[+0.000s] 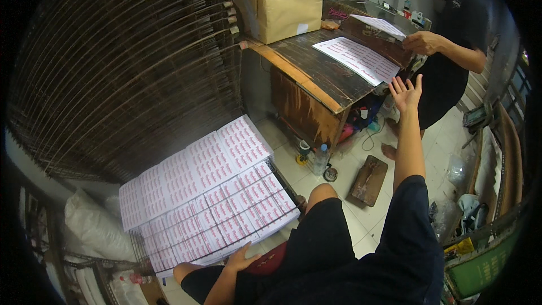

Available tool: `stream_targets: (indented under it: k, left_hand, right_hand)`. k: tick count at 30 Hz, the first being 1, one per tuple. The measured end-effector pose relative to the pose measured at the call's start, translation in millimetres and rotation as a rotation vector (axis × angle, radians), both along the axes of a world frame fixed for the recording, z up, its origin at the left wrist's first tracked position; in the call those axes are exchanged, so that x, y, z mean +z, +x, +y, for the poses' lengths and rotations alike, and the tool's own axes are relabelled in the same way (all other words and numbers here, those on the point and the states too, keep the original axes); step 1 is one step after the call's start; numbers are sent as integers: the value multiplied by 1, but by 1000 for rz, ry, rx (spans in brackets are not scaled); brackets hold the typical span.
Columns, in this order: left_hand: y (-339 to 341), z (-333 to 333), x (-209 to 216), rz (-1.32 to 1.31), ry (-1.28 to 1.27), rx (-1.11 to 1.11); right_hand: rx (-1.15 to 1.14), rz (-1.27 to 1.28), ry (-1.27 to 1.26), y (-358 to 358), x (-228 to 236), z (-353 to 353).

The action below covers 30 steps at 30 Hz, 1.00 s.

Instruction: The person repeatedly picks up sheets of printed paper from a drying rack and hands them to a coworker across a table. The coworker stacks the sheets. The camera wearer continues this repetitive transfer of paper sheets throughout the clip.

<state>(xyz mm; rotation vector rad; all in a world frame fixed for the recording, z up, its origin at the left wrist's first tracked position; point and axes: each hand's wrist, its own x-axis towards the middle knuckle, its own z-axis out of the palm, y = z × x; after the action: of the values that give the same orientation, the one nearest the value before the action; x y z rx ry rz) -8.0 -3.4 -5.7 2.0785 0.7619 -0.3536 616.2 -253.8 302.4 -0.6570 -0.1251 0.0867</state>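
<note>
My right hand (406, 95) reaches out over the floor, palm up and fingers spread, holding nothing. It is just short of the near corner of the white printed sheets (355, 59) on the wooden table. A co-worker's hand (423, 43) grips another printed sheet (379, 25) above them. My left hand (241, 260) is low by my lap, thumb and fingers apart, at the near edge of a wire drying rack (288, 187). Rows of white sheets with red print (226, 209) cover this rack; whether my left fingertips touch them I cannot tell.
Many raised wire racks (141, 68) stand at the left. A large brown paper-wrapped bundle (288, 5) sits on the wooden table (271, 53). On the tiled floor are a wooden block (368, 181) and a plastic bottle (322, 158). A white sack (96, 226) lies lower left.
</note>
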Motion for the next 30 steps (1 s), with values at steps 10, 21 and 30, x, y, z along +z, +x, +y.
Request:
stream_targets:
  k: [10,21,30]
  left_hand:
    - [0,-2,4,-49,17,89]
    - [-3,0,8,-98,87,114]
    - [-5,8,-2,-69,-22,229]
  right_hand:
    - [354,86,80,0,-12,-3]
    - [189,-56,-680,-20,-15,63]
    - [311,-202,-475,-185,-54,57]
